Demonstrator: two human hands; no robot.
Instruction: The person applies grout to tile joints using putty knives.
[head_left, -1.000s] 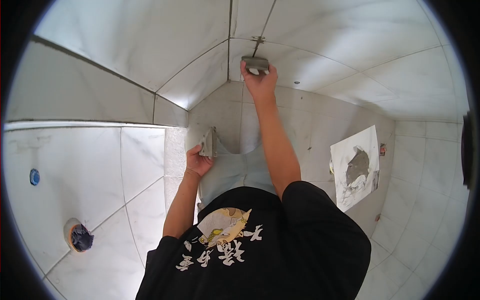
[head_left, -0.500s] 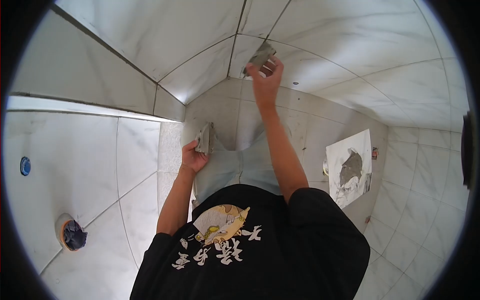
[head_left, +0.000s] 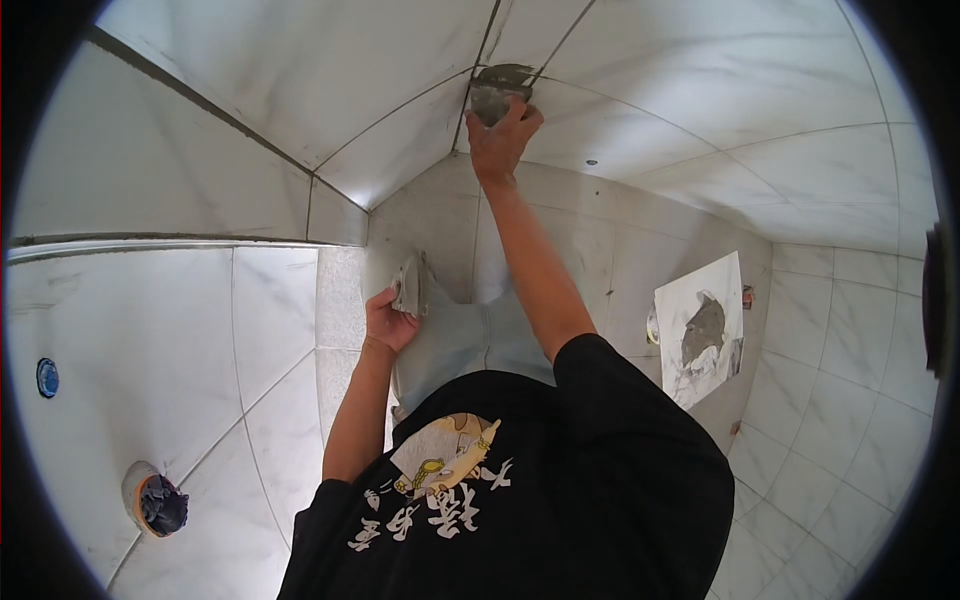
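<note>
My right hand (head_left: 500, 148) is closed around a grout scraper (head_left: 496, 104), a flat grey blade pressed to the wall tiles near the corner. Dark wet grout (head_left: 506, 74) shows along the blade's upper edge, where tile joints meet. Lower down, in front of my thighs, my left hand (head_left: 388, 320) grips a second flat scraper (head_left: 410, 286) coated in grey grout. Its handle is hidden by the fingers.
A white board (head_left: 698, 330) with a heap of grey grout (head_left: 703, 328) is on the right. On the left are a blue round plug (head_left: 47, 378) and a pipe opening (head_left: 160, 505) stuffed with dark material. Marbled tile walls (head_left: 400, 60) close in around me.
My right hand has moved left and slightly up along the wall with its scraper, whose blade has turned more level. A dark grout smear now shows above it. My left hand is nearly still.
</note>
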